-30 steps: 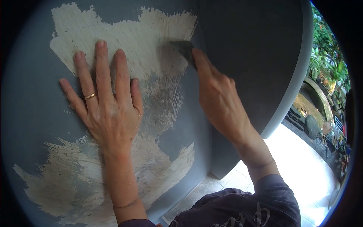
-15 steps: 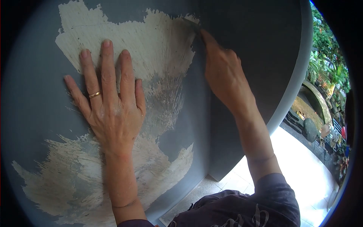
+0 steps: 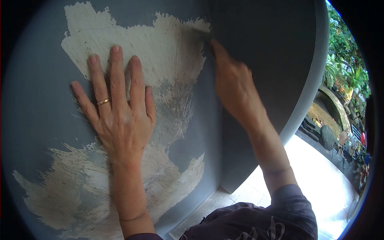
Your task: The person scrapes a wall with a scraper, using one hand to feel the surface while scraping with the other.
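Observation:
My left hand [image 3: 124,116] lies flat on the grey painted wall [image 3: 44,108], fingers spread, a gold ring [image 3: 103,102] on one of them. Its fingertips reach onto a pale bare patch [image 3: 132,38] with ragged edges. At the patch's upper right, my right hand [image 3: 234,82] is closed around a scraper [image 3: 203,35]. The blade is dark and blurred against the pale surface, and the fingers hide most of the handle. Below and around my left wrist is a second patch [image 3: 172,176], streaked and partly bare.
A dark side wall [image 3: 264,52] meets the grey wall at an inner corner to the right, ending in a rounded pale edge [image 3: 306,100]. Beyond lie a brightly lit tiled floor [image 3: 316,184], green plants [image 3: 348,56] and a grey stone [image 3: 328,137].
My right hand and the scraper have shifted slightly down and left along the pale patch's upper right. The left hand stays flat on the wall.

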The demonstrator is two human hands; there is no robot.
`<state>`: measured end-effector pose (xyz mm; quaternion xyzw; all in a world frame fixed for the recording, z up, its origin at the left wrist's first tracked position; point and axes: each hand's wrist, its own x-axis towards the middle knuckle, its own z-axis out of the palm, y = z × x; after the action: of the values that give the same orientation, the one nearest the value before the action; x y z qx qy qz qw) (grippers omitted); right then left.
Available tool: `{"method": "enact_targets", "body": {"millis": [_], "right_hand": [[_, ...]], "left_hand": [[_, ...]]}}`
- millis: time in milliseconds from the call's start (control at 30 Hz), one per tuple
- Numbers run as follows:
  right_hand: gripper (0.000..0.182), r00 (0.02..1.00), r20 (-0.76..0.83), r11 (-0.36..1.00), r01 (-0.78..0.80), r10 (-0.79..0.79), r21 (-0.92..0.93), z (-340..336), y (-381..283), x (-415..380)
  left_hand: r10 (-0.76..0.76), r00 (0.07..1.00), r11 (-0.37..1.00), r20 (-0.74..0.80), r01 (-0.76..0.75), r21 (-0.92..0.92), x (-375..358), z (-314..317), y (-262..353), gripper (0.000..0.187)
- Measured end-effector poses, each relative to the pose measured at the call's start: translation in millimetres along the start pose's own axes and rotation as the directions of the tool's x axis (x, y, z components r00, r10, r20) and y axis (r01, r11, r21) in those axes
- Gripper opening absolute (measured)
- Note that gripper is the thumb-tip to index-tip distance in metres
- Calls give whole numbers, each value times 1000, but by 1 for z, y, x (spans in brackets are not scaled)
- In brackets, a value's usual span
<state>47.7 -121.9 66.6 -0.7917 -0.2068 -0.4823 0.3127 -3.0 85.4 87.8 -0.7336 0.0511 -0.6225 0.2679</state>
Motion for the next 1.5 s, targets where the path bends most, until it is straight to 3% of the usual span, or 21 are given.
{"method": "enact_targets", "body": {"millis": [100, 200, 400, 533, 733, 933, 1000, 1167, 1367, 1500], "right_hand": [[43, 999, -41, 998, 18, -20, -57, 3, -4, -6], [37, 985, 31, 985, -169, 169, 24, -7, 1, 15], [46, 998, 59, 998, 19, -22, 53, 7, -3, -23], [51, 994, 114, 1000, 4, -5, 16, 10, -21, -48], [53, 993, 113, 994, -39, 28, 103, 5, -15, -36], [50, 997, 57, 997, -55, 52, 60, 10, -17, -38], [49, 988, 115, 988, -113, 100, 108, 5, -15, -27], [49, 1000, 24, 1000, -10, 10, -28, 12, -26, -45], [49, 978, 126, 974, -181, 165, 135, 1, -14, -22], [49, 999, 27, 998, -45, 44, 35, 15, -18, -41]], "left_hand": [[2, 1000, 1000, -9, -2, -4, -1, 1, 0, 45], [6, 1000, 1000, 15, -6, 7, 0, -1, 0, 45], [2, 1000, 1000, -7, -2, -10, -1, 1, 0, 45], [8, 1000, 1000, -7, -8, -12, -1, 0, 0, 45], [12, 1000, 1000, 5, -11, -14, -4, 0, 0, 45], [9, 1000, 1000, -1, -9, -20, -2, 0, -1, 45], [14, 1000, 1000, 4, -14, -26, -2, -1, -1, 44], [8, 1000, 999, -22, -9, -40, 0, 1, 0, 45], [22, 1000, 999, -10, -22, -46, -3, 0, -1, 44], [21, 1000, 999, -21, -22, -40, -2, 0, -1, 44]]}}
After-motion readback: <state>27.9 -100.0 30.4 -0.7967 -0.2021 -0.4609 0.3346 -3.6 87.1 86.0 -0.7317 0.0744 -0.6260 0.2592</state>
